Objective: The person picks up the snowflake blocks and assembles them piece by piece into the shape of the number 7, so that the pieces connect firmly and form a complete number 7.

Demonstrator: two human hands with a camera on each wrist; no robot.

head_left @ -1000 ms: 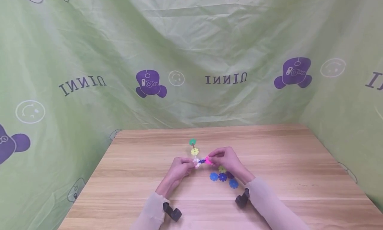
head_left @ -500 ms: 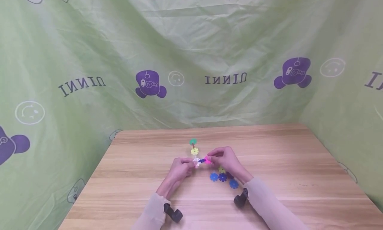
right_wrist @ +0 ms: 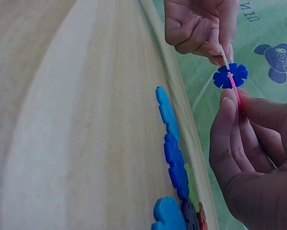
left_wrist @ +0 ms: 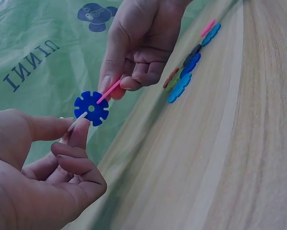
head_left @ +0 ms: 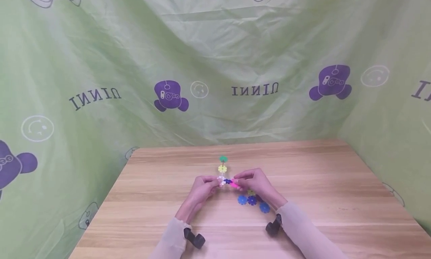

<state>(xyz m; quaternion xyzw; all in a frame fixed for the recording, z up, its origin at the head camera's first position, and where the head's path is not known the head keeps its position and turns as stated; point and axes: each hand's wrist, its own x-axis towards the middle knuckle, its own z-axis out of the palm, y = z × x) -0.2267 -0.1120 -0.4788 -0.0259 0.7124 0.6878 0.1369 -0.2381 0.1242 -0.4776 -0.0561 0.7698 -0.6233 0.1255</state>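
Note:
My left hand (head_left: 201, 191) pinches a white slotted snowflake disc (head_left: 221, 180) between thumb and forefinger. A dark blue slotted disc (left_wrist: 91, 109) joins it to a pink disc (right_wrist: 234, 86), which my right hand (head_left: 258, 183) pinches by its edge. In the head view, a yellow disc (head_left: 222, 168) and a green disc (head_left: 223, 159) line up beyond the white one, with a thin dark piece between them. Both wrist views show the white and pink discs edge-on in slots of the blue disc; the fingers partly cover them.
Below my right hand, loose discs lie on the wooden table (head_left: 151, 221): light blue ones (head_left: 264, 207), a dark blue one (head_left: 251, 200), a yellow-green one (head_left: 251, 192) and a dark purple one, partly hidden. A green printed cloth (head_left: 215, 113) hangs behind.
The green and yellow end of the joined discs has swung slightly right. The pink disc sits a little lower at my right fingertips. Both hands keep their hold.

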